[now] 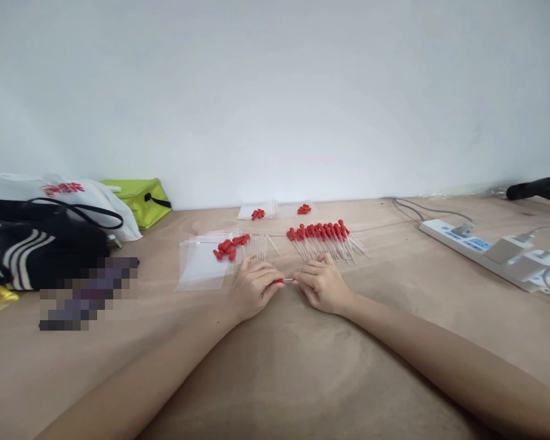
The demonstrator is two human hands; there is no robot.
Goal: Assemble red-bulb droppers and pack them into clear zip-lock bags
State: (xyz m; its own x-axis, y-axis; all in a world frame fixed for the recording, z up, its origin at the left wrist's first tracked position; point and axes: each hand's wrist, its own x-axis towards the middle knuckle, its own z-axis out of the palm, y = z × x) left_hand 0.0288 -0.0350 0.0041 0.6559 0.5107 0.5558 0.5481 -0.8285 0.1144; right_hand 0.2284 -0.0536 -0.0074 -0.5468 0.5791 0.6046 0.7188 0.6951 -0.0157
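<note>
Both hands meet at one dropper. My left hand (255, 286) is closed on its red rubber bulb (278, 281). From the bulb a thin glass tube (288, 280) runs across to my right hand (321, 284), whose fingers pinch the other end. Just beyond my right hand lies a row of droppers (323, 235), red bulbs toward the wall. Loose red rubber bulbs (227, 246) are heaped on clear plastic bags (201, 266) past my left hand. Several bare glass tubes (258, 247) lie beside them, partly hidden by my left fingers.
Two small piles of red bulbs (258, 214) lie on bags near the wall. A power strip (481, 250) with plugs and cables is on the right. At the left are a black bag (41, 250), a white plastic bag (105, 205), a lime-green bag (137, 198) and a pixelated object (91, 293).
</note>
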